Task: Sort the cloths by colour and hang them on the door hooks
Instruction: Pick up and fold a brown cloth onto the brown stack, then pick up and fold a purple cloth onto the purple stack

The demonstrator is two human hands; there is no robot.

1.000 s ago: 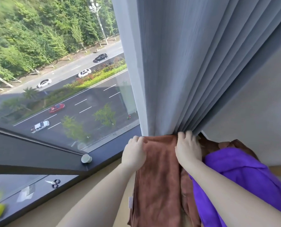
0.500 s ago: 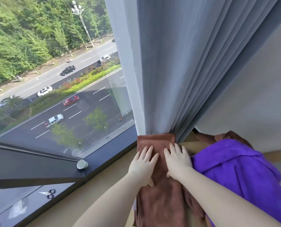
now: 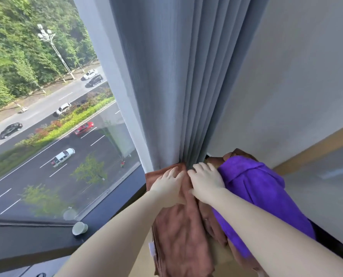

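A: How does the brown cloth [image 3: 178, 236] look?

B: It is a folded, plush strip in the lower centre of the frame. Its long axis runs from the grey curtain [image 3: 176, 76], which it touches, down to the bottom edge.

A: And the hands?

B: The left hand [image 3: 168, 186] and the right hand [image 3: 205, 183] rest on its upper end, fingers released, grasping nothing. The purple cloth [image 3: 256, 188] lies just right of it.

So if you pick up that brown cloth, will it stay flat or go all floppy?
Probably floppy: the brown cloth is folded in soft layers and wrinkled. It likely weighs little, since it looks like thin fabric. Its fuzzy nap under the left hand suggests it will not slip easily.
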